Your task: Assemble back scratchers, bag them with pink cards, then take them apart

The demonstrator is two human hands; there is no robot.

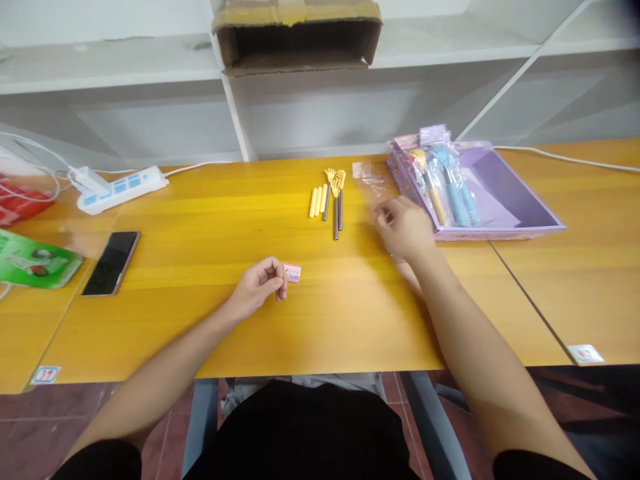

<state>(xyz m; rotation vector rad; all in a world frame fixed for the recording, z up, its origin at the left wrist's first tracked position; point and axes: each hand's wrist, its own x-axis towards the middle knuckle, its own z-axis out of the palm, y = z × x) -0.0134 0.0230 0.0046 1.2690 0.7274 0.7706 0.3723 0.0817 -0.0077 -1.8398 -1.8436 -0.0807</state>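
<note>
Left hand [260, 283] rests on the counter [200, 227] just below the middle of the frame, thumb and fingers pinched narrow on a small pink card [293, 273], which sticks out to the right of the fingertips and touches the wood. Right hand [403, 230] hangs right of centre, blurred, with its fingers curled at the lower edge of a clear plastic bag [373, 180]. Whether it grips the film or only brushes it I cannot tell.

Just left of the bag, a set of yellow miniature utensils [333, 197] lies loose in a neat row, handles toward the person. Going by this, the step in hand is the handling of one opened pack, with its pieces out, its card in one hand and its bag under the other. The thin, slippery film would call for a light fingertip pinch and a clear path past the row of utensils.

To the right, a purple tray [520, 207] holds several packed utensil sets [443, 177] leaning on its near-left wall. At the left of the frame lie a dark phone [111, 262], a white power strip [123, 189] and a green packet [35, 260]. A cardboard box [297, 37] sits on the shelf at the top centre.
</note>
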